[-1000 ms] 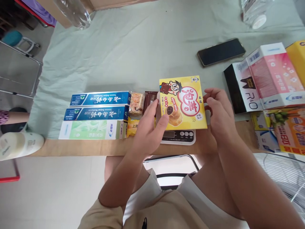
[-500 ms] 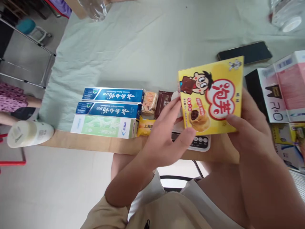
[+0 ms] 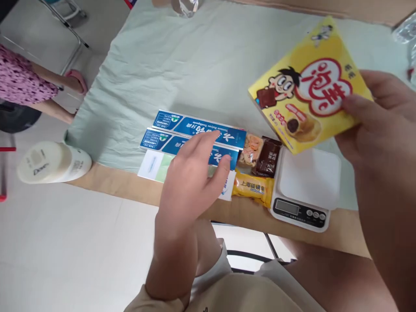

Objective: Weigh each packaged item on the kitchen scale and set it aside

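Note:
My right hand point(image 3: 373, 117) grips the lower right corner of a yellow box of cream puffs point(image 3: 312, 91), raised and tilted above the table. Below it stands a white kitchen scale point(image 3: 308, 180) with a small display and buttons. My left hand point(image 3: 193, 177), fingers apart and holding nothing, hovers over two blue toothpaste boxes point(image 3: 165, 122) and a green-and-white box point(image 3: 152, 167); whether it touches them I cannot tell. Between these boxes and the scale lie a yellow snack packet point(image 3: 253, 187), a clear-wrapped nutty snack point(image 3: 251, 149) and a dark brown packet point(image 3: 268, 156).
A white bottle point(image 3: 55, 162) stands at the table's left front corner. A pale green cloth point(image 3: 195, 65) covers the table point(image 3: 113, 182). Clear plastic containers point(image 3: 404, 32) are at the far right. At the left, another person's legs point(image 3: 52, 80) show beside a metal frame.
My left hand has left the cream puff box and moved left over the toothpaste boxes. My right hand has lifted and turned the box, uncovering the scale. The view has shifted.

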